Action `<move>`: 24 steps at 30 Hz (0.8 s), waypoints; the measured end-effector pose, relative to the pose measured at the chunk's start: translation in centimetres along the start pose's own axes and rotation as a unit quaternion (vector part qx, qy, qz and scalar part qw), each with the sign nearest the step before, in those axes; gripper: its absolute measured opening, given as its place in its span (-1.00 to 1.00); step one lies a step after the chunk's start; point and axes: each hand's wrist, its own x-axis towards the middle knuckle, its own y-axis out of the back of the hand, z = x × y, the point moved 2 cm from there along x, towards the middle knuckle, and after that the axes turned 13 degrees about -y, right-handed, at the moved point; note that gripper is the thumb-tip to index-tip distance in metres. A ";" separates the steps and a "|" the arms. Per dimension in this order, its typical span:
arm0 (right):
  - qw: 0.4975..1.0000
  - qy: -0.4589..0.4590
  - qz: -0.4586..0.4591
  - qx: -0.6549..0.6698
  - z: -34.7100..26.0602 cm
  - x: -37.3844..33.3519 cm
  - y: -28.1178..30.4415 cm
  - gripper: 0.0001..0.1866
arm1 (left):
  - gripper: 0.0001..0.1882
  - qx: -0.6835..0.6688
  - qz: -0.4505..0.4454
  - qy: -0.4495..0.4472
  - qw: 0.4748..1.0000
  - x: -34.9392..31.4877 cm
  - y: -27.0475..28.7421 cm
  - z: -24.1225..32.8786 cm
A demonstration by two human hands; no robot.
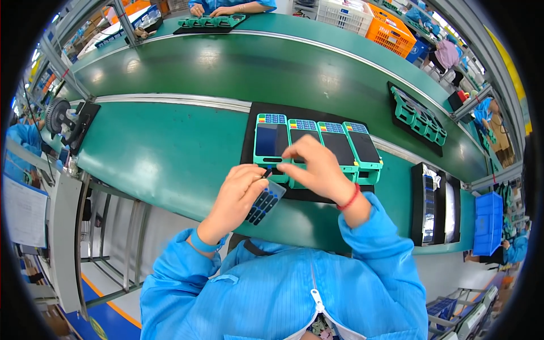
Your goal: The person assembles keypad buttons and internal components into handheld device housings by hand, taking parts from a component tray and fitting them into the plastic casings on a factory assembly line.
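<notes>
My left hand point(238, 190) is closed on a translucent sheet of black stickers point(266, 205), which hangs below its fingers. A small dark piece point(267, 173) shows at those fingertips. My right hand point(314, 170) hovers by the lower end of the leftmost payment terminal point(271, 139), its thumb and index fingertips slightly apart with nothing visible between them. That terminal and several like it stand side by side, green-framed, with dark screens and coloured keypads. They rest on a black foam tray point(249, 127). My right hand and wrist partly cover the middle terminals point(338, 148).
Behind the tray runs a green conveyor belt point(226, 68), carrying another tray of green housings point(419, 119). A black box with sheets point(436, 204) stands at right, beside a blue bin point(488, 224). A black reel point(59, 116) sits far left. Across the belt, a person's hands point(221, 10) handle green housings.
</notes>
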 end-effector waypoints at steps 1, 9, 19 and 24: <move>0.993 -0.047 -0.065 0.085 -1.0 -0.9 0.9 -0.79 | -0.85 -0.013 -0.005 0.000 1.000 -0.1 -0.3 0.4; 0.982 0.138 0.098 0.089 -2.8 -5.2 2.2 -0.88 | -0.69 -0.467 0.063 0.250 0.846 0.1 -4.3 -0.1; 0.962 -0.099 0.241 0.077 3.1 -5.4 0.1 -0.93 | -0.91 0.217 -0.059 -0.134 0.965 1.2 -5.7 3.1; 0.961 -0.089 0.256 -0.054 3.4 -5.7 0.3 -0.91 | -0.83 0.298 -0.117 -0.141 0.937 1.7 -6.5 2.3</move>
